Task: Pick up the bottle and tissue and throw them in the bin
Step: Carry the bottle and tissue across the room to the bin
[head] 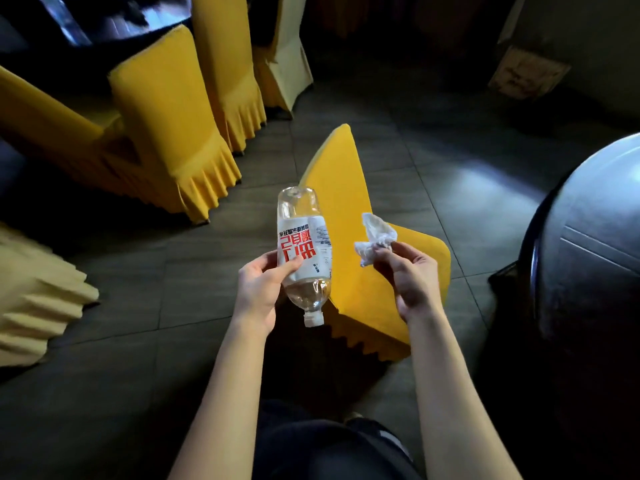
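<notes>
My left hand [261, 292] grips a clear plastic bottle [303, 251] with a white label and red characters. The bottle is held upside down, its white cap pointing toward me and its base pointing away. A little water sits near the neck. My right hand [412, 278] pinches a crumpled white tissue [375, 237] between thumb and fingers, just right of the bottle. Both hands are raised over a yellow-covered chair [349, 188] below them. No bin is in view.
Several yellow-covered chairs [169, 123] stand in a row at the left and back. A pale cream chair skirt [34, 299] shows at the far left. A dark round table [595, 237] fills the right side. Grey floor tiles [450, 174] lie between them.
</notes>
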Demonstrator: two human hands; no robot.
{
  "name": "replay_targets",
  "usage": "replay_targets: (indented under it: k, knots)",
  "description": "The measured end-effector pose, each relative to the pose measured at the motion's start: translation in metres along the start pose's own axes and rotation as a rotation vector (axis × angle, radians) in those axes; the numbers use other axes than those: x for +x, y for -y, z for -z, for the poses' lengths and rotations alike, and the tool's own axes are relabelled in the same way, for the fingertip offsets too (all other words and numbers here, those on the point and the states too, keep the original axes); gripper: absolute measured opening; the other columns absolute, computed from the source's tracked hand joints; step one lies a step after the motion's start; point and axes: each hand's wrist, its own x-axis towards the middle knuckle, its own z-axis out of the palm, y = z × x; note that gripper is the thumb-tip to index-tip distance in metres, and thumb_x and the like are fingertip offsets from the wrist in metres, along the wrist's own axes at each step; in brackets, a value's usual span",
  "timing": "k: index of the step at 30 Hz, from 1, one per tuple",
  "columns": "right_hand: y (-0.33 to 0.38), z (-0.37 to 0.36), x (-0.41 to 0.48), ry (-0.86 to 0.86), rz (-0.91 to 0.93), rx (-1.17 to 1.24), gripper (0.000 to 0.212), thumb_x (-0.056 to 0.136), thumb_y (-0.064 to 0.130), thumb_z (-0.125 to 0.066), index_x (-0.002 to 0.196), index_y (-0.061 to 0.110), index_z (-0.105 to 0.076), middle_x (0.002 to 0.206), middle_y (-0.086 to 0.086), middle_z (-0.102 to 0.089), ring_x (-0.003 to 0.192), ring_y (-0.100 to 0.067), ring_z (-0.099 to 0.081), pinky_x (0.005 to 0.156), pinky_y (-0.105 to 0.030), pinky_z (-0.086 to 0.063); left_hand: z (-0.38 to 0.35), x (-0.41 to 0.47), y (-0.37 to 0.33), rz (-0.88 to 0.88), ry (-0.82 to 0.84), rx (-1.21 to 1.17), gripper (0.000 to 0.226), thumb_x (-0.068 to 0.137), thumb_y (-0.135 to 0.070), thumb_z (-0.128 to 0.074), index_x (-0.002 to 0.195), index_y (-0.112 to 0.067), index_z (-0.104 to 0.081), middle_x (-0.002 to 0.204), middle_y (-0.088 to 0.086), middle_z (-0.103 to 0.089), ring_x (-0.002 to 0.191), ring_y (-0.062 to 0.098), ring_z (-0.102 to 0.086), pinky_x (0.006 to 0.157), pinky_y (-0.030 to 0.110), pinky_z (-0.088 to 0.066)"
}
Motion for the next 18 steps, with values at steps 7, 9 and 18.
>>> replay_targets:
  k: [7, 9, 18]
  knots:
    - [-0.006, -0.119, 0.007, -0.049, 0.039, 0.092, 0.012, 0.086, -0.001, -0.075, 0.095, 0.005, -0.077, 0.102, -0.012, -0.078, 0.096, -0.02, -0.073, 0.092, -0.033, -0.058, 0.075, 0.066, -0.074, -0.022, 0.054, -0.027, 0.026, 0.088, -0.01, -0.075, 0.113, -0.008, -0.071, 0.104, 0.005, -0.079, 0.096, 0.02, -0.076, 0.078, 0.036, -0.06]
    - [-0.007, -0.153, 0.012, -0.078, 0.027, 0.131, 0.012, 0.085, -0.006, -0.073, 0.09, 0.003, -0.077, 0.098, -0.016, -0.076, 0.094, -0.024, -0.071, 0.096, -0.039, -0.056, 0.094, 0.085, -0.095, -0.024, 0.076, -0.015, 0.023, 0.088, -0.008, -0.074, 0.111, -0.008, -0.072, 0.103, 0.006, -0.079, 0.096, 0.021, -0.076, 0.079, 0.037, -0.06]
    - [-0.007, -0.251, 0.048, -0.181, -0.078, 0.311, 0.026, 0.087, -0.011, -0.068, 0.103, 0.008, -0.074, 0.083, -0.01, -0.077, 0.068, -0.014, -0.071, 0.064, -0.019, -0.059, 0.133, 0.17, -0.154, 0.016, 0.106, 0.004, 0.016, 0.088, -0.004, -0.073, 0.102, -0.011, -0.073, 0.099, 0.005, -0.08, 0.096, 0.023, -0.076, 0.083, 0.042, -0.06]
